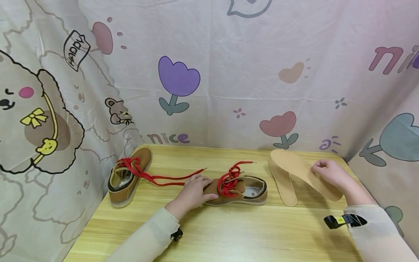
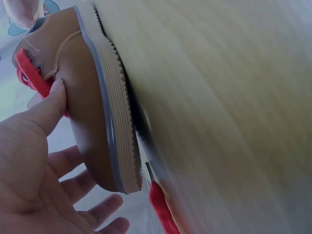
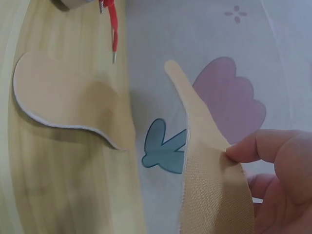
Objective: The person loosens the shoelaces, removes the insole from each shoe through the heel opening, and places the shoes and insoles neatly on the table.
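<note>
My left hand (image 1: 194, 192) grips the toe of a brown shoe (image 1: 212, 187) with red laces, which lies with its heel opening to the right. In the left wrist view the thumb (image 2: 57, 90) presses the shoe's upper near the laces, and the fingers reach round the far side of the toe. On the right, my right hand (image 1: 330, 173) pinches a tan insole (image 1: 294, 163) by its edge and holds it tilted above the table. A second insole (image 1: 287, 189) lies flat on the wood, partly under the raised one in the head view.
Another brown shoe (image 1: 122, 189) with red laces stands at the table's left side. Its long laces (image 1: 170, 178) trail right toward my left hand. A printed curtain (image 1: 222, 72) hangs behind and along both sides of the wooden table (image 1: 229, 233).
</note>
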Demonstrator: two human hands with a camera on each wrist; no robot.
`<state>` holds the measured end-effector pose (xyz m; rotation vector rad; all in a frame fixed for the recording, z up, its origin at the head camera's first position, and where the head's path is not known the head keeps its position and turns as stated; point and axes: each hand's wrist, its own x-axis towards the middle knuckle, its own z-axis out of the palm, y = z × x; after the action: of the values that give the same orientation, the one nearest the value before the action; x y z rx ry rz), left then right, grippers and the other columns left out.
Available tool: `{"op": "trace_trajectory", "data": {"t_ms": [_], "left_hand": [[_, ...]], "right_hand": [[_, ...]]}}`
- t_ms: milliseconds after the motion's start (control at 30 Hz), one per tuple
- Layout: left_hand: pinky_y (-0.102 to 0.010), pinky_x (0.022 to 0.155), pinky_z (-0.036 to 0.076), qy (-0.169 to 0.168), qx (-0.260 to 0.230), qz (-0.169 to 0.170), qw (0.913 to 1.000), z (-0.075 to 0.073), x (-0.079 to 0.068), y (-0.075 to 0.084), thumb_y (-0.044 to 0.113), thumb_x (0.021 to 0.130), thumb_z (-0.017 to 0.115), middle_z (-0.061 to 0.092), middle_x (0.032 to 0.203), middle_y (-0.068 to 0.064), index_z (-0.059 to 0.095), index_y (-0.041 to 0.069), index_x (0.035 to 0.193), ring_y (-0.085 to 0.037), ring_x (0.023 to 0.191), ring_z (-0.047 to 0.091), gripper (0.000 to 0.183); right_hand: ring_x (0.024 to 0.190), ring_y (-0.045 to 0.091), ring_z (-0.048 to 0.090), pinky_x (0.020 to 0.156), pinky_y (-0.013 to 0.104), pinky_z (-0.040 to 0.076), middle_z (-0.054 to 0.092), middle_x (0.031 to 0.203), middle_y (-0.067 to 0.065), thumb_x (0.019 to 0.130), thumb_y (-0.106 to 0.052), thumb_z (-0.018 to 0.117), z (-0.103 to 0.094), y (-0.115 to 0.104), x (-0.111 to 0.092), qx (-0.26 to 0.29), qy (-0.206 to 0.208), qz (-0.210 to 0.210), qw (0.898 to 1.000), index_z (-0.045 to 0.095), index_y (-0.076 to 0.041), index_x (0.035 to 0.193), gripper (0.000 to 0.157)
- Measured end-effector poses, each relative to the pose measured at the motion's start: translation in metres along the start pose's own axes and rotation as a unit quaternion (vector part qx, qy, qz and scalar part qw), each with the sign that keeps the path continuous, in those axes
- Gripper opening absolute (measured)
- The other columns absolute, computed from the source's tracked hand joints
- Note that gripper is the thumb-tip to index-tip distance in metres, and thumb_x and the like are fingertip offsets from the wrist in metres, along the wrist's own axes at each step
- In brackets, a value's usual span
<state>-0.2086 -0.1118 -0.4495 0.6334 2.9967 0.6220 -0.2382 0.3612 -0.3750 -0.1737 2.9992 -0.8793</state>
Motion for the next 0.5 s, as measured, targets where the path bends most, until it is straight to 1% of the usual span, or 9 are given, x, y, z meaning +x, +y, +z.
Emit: {"op": "trace_trajectory", "data": {"t_ms": [100,200,333,500], "left_hand": [[-0.059,0.113,0.029,0.000,-0.003,0.003,1.0000,-0.001,-0.001,0.001,0.053,0.088,0.070,0.058,0.139,-0.012,0.061,0.007,0.138,-0.039,0.135,0.043,0.068],[-0.059,0.113,0.029,-0.001,-0.001,0.005,1.0000,-0.001,0.000,0.001,0.053,0.089,0.070,0.058,0.139,-0.011,0.061,0.007,0.138,-0.039,0.134,0.043,0.068],[-0.058,0.113,0.029,-0.005,0.001,-0.002,1.0000,0.000,0.000,0.001,0.055,0.089,0.069,0.057,0.141,-0.010,0.060,0.009,0.140,-0.037,0.136,0.041,0.069],[-0.058,0.112,0.030,-0.008,-0.004,-0.005,0.9999,0.000,0.000,0.002,0.056,0.088,0.068,0.056,0.142,-0.010,0.059,0.010,0.140,-0.035,0.137,0.040,0.070]], "right_hand": [[0.074,0.019,0.051,0.061,0.028,0.042,0.062,0.089,0.015,0.099,-0.019,0.054,0.002,0.008,0.001,0.006,0.005,0.017,1.000,0.064,0.006,0.097,0.027],[0.070,0.017,0.049,0.058,0.028,0.040,0.061,0.085,0.010,0.099,-0.021,0.054,0.004,0.017,0.002,0.009,0.011,0.030,0.999,0.064,0.004,0.094,0.028],[0.068,0.016,0.049,0.056,0.028,0.040,0.060,0.083,0.008,0.099,-0.023,0.053,0.005,0.028,0.003,0.021,0.018,0.051,0.998,0.063,0.004,0.092,0.029],[0.069,0.016,0.050,0.057,0.029,0.042,0.061,0.084,0.009,0.100,-0.026,0.050,0.005,0.039,0.003,0.026,0.025,0.077,0.996,0.062,0.005,0.092,0.034]]}}
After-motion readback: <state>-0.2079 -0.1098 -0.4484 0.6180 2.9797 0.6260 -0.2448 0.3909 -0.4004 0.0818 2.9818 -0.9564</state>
